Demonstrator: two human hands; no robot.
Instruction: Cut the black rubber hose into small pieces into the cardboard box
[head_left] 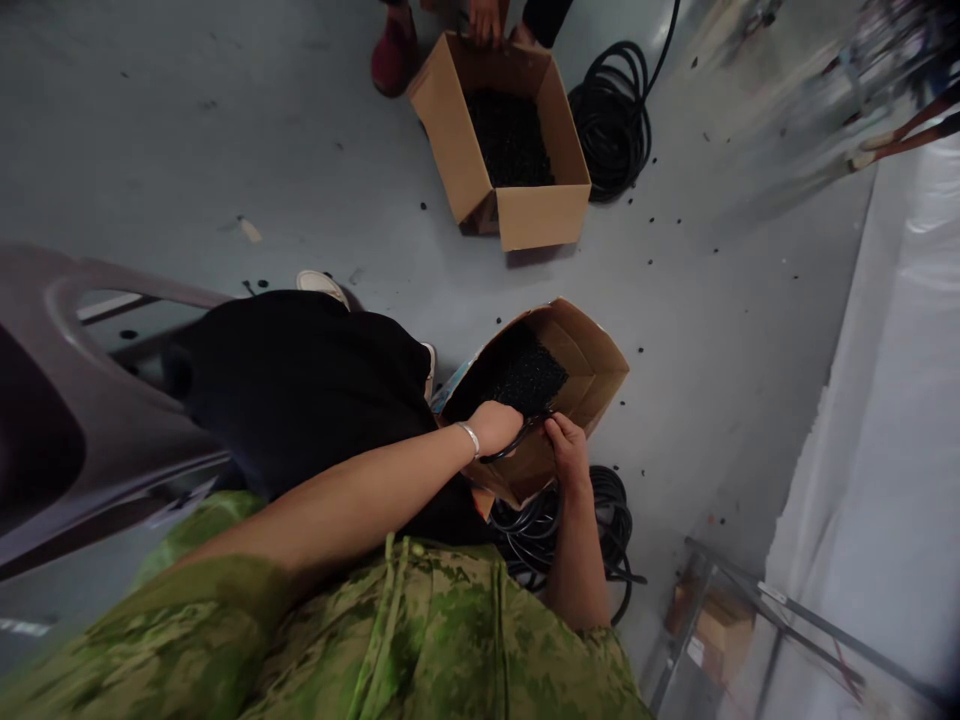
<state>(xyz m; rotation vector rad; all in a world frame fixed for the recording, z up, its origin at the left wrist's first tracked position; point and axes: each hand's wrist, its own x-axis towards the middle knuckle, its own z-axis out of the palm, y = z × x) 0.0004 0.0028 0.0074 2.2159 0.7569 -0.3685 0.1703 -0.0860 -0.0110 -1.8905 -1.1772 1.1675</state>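
Observation:
My left hand [496, 430], with a bracelet at the wrist, is closed around black-handled scissors [501, 456]; its blades are hard to make out. Close by on the right, the fingers of my right hand [568, 448] pinch a thin black tube [550, 414] against the tool's tip. Both hands are over an open cardboard box [592, 345] between my legs and the open floor. Many small black cut pieces [529, 372] fill part of that box. Beside and under my right forearm lies a coil of black tube [611, 510].
Across from me stands another cardboard box [544, 218] of black pieces, with a person's hand [486, 20] at its far edge. A second black coil [615, 120] lies beside it. A plastic chair [45, 290] is at left, a metal frame [795, 610] at lower right.

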